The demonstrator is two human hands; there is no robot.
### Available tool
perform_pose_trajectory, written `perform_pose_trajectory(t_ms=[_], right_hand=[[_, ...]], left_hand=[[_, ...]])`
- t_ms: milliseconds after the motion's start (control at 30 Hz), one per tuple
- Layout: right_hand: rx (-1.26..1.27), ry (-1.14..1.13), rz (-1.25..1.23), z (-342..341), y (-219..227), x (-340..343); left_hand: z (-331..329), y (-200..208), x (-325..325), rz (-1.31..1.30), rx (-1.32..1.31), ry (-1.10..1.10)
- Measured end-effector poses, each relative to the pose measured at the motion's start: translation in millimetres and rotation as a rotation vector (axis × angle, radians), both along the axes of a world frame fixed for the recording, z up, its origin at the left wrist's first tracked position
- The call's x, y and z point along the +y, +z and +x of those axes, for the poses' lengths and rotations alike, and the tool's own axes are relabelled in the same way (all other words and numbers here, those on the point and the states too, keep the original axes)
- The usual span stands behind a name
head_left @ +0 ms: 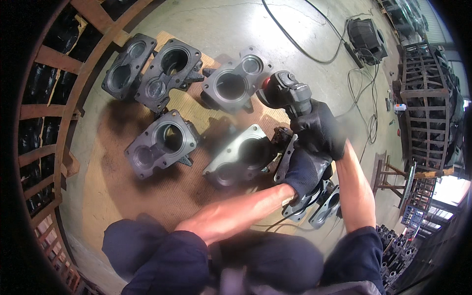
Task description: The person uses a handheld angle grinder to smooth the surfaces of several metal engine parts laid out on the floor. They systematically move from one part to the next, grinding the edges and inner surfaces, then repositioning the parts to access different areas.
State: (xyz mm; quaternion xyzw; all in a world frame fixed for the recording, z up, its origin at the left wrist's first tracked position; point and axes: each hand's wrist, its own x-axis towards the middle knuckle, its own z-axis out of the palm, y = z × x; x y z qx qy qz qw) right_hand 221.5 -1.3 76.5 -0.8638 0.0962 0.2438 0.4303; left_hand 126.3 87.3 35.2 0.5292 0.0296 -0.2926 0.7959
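Note:
Both my hands, in dark work gloves, are closed around an angle grinder (291,92). My right hand (319,129) wraps its body just behind the head, while my left hand (307,169) grips farther back, nearer to me. The grinder's head points away from me, with a bit of red at its left side. Left of my hands lies a grey metal casting (224,156) with a bright flat flange and round bores. Beyond it sits another casting (215,88), close to the grinder head. More castings (290,152) are partly hidden under my hands and forearms.
Several similar castings (160,162) stand on brown cardboard (105,196) to the left. Brown metal-framed crates (64,110) line the left side. Black cables (300,44) loop across the concrete floor toward a dark boxy machine (365,39). Racks (425,93) stand far right.

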Motion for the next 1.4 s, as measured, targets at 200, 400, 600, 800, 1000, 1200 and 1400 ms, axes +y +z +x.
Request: perform_pose_trajectory(t_ms=[200,400,600,800,1000,1200,1400], right_hand=[[-0.109,0.112,-0.088,21,-1,-12],[-0.216,0.284,-0.242,38,-24,-30],[-0.011,0.004,-0.014,4,1,12],[-0.210,0.321,-0.219,30,-6,-11],[-0.100,0.238,-0.289,36,11,12],[0.044,0.012,-0.028,5,7,17],[-0.158,0.185,-0.113,24,6,0]], left_hand=[[30,-17,-19,-0.075,-0.027,-0.009],[46,-32,-14,0.011,-0.204,-0.070],[-1,-25,-18,0.013,-0.184,0.123],[28,-24,-20,-0.110,-0.049,0.050],[33,-35,-29,-0.186,-0.018,0.167],[1,-5,-7,-0.174,0.091,0.036],[26,-20,-18,-0.171,0.010,0.034]])
